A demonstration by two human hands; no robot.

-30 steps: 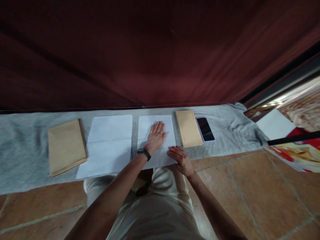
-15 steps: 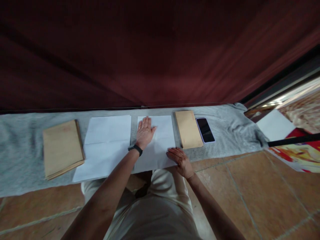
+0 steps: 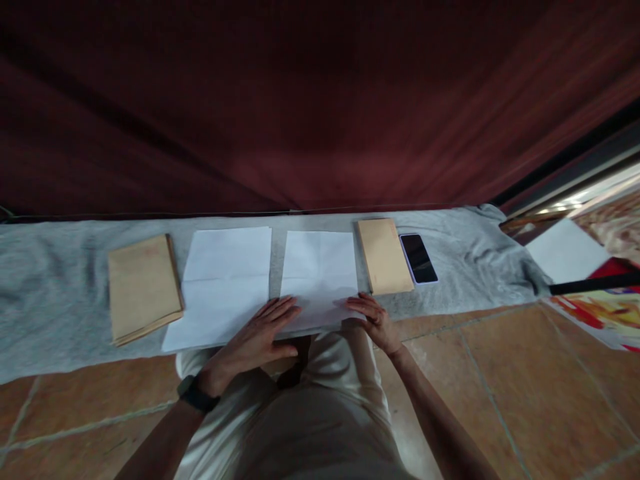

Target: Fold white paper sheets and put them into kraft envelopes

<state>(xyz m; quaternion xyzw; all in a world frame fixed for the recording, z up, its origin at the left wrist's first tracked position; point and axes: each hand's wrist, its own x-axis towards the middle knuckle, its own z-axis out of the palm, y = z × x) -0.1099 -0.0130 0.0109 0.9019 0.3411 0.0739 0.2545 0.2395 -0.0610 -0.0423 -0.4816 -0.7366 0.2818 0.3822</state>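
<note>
A creased white sheet of paper [image 3: 320, 267] lies in front of me on the grey cloth. At its near left corner is my left hand [image 3: 263, 330], open, with the fingers stretched over the edge and the thumb spread apart. My right hand [image 3: 376, 321] is at the near right corner, its fingers on top of the paper and its thumb at the edge, closed on that corner. Left of this sheet lies a stack of larger white paper [image 3: 227, 273] with a fold line across it, partly covered by my left hand.
A stack of brown envelopes [image 3: 143, 287] lies at the left. Narrower brown envelopes [image 3: 385, 257] and a phone [image 3: 419, 259] lie on the right. The grey cloth [image 3: 465, 260] covers a narrow bench before a dark red curtain [image 3: 310, 120]. A black bar [image 3: 590, 285] stands at far right.
My left hand has moved from the upper part of the sheet back to its near left edge. My right hand stays at the near right corner, its thumb now at the edge.
</note>
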